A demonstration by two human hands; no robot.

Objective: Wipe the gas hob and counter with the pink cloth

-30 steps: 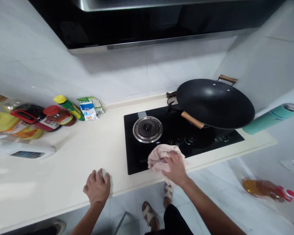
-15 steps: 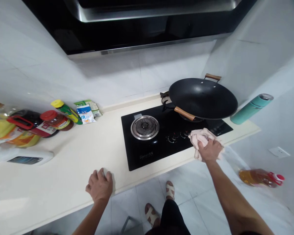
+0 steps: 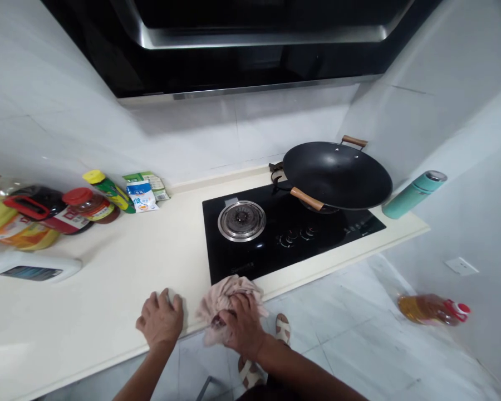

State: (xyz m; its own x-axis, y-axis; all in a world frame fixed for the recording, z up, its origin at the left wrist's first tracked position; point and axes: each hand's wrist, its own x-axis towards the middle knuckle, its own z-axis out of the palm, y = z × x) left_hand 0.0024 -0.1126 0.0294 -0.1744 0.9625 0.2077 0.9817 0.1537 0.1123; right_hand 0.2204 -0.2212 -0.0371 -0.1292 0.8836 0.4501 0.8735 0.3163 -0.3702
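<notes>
At counter's front edge, just below the black hob (image 3: 292, 234): right hand (image 3: 242, 328) bunched closed on pink cloth (image 3: 227, 298), left hand (image 3: 161, 322) flat, loosely spread, holding nothing; wiping step apparently under way, next stroke needing steady downward pressure along the counter (image 3: 108, 278).

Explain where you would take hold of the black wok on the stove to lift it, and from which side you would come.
Grip the wok by its two wooden handles, one on the near-left rim, one on the far-right rim. Come from the front for the near handle, which angles out toward the counter edge; the wide, round bowl probably needs a hand at each.
</notes>
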